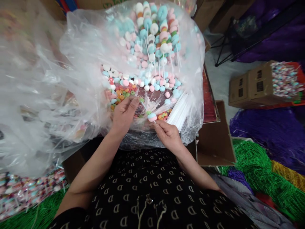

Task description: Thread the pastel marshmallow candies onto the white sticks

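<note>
My right hand (168, 133) is closed on the lower end of a thin white stick. On that stick sits a blue, white and pink marshmallow (152, 118) with a green gummy candy (148, 112) just above it. My left hand (125, 114) pinches another small green gummy candy (141, 100) close to the stick's upper end; whether the stick has entered it I cannot tell. Around my hands lie loose gummy rings (122, 93), several pastel marshmallows (152, 88) and a bundle of white sticks (179, 109). Finished-looking candy skewers (164, 35) are piled farther back.
Clear plastic bags (78, 63) spread over the work surface and to the left. On the right are an open cardboard box (214, 140), a carton of wrapped candy (286, 79), green bead strands (252, 162) and purple strands (269, 133). More wrapped candy (30, 190) lies lower left.
</note>
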`<state>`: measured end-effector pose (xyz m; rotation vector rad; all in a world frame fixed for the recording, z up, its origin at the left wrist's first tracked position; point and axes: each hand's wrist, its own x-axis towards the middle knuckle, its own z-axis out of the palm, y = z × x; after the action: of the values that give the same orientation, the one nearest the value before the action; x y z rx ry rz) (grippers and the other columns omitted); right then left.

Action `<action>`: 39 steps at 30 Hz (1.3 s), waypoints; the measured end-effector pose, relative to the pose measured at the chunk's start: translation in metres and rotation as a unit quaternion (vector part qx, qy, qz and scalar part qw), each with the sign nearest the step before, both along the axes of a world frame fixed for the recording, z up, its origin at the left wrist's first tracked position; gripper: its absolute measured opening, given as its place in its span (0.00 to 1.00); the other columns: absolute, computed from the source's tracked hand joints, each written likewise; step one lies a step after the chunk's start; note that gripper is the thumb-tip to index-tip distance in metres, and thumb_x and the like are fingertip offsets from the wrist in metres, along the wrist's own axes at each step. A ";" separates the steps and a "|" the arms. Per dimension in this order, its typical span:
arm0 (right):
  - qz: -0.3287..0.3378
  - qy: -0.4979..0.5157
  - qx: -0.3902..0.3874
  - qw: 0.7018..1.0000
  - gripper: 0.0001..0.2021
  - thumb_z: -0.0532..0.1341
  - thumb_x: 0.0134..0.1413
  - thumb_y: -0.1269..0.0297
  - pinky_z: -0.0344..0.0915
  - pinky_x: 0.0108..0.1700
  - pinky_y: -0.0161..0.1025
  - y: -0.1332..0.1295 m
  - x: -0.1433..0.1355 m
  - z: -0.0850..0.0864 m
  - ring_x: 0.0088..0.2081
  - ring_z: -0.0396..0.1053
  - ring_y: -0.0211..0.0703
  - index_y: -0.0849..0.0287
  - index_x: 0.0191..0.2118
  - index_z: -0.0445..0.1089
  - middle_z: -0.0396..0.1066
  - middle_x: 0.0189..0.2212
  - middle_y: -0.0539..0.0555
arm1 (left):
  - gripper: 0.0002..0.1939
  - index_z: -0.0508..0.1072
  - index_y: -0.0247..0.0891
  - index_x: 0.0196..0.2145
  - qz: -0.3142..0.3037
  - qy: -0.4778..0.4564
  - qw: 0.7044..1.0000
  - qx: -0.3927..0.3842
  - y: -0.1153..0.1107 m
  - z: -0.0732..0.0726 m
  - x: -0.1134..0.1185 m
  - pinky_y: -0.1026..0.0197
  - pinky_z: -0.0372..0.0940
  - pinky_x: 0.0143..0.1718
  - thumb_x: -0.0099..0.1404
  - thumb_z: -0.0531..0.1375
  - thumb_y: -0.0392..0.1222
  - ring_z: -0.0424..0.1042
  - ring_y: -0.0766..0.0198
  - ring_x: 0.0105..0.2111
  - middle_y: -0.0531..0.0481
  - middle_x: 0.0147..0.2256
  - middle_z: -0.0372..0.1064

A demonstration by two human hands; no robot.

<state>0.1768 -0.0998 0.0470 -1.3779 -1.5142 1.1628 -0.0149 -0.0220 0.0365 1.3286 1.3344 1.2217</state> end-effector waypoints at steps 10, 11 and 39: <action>-0.012 0.092 -0.083 0.992 0.21 0.61 0.68 0.42 0.52 0.22 0.36 0.007 -0.007 0.001 0.17 0.54 0.36 0.56 0.37 0.74 0.57 0.15 0.42 | 0.18 0.79 0.41 0.32 -0.075 -0.180 0.972 -0.130 -0.018 0.002 0.030 0.60 0.72 0.36 0.60 0.71 0.59 0.73 0.64 0.31 0.53 0.30 0.76; -0.014 0.102 -0.087 0.991 0.21 0.61 0.68 0.41 0.52 0.22 0.36 0.009 -0.006 0.003 0.17 0.53 0.35 0.56 0.37 0.74 0.57 0.14 0.41 | 0.18 0.80 0.41 0.34 -0.085 -0.152 0.978 -0.117 -0.016 0.002 0.029 0.60 0.72 0.38 0.62 0.69 0.59 0.74 0.63 0.32 0.53 0.30 0.77; -0.083 0.169 -0.063 0.980 0.22 0.67 0.60 0.41 0.57 0.25 0.35 0.021 -0.002 0.004 0.20 0.57 0.35 0.58 0.37 0.77 0.62 0.17 0.43 | 0.06 0.73 0.42 0.36 0.078 0.205 0.975 0.046 0.077 0.005 -0.033 0.55 0.67 0.46 0.62 0.66 0.35 0.73 0.57 0.38 0.51 0.34 0.74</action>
<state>0.1753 -0.0784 0.0508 -1.2832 -1.0832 1.3280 -0.0478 0.0545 0.0416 1.6305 1.7152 1.1624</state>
